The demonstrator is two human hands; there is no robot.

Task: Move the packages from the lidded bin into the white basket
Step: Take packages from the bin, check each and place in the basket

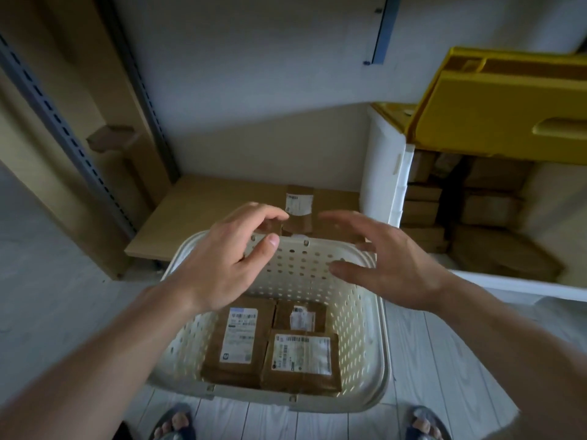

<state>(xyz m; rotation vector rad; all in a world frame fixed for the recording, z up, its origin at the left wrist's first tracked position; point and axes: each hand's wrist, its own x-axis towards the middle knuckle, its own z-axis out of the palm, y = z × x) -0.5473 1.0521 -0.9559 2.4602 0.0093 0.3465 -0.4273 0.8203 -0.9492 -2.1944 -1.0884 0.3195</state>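
The white perforated basket [381,344] stands on the floor in front of me. In it lie three brown packages with white labels: a long one [238,338] at the left, a small one [300,315] at the back, and a wider one [301,357] at the front. My left hand [228,258] and my right hand [390,265] hover over the basket's far rim, palms facing each other, fingers spread, holding nothing. To the right stands the white bin [384,173] with its yellow lid [495,115] raised. Several brown packages [489,208] are stacked inside it.
A flat cardboard box [222,204] with a label lies on a low surface behind the basket, against the wall. A grey slotted shelf upright [63,128] and tall cardboard lean at the left. My sandalled feet [174,423] stand at the basket's near edge.
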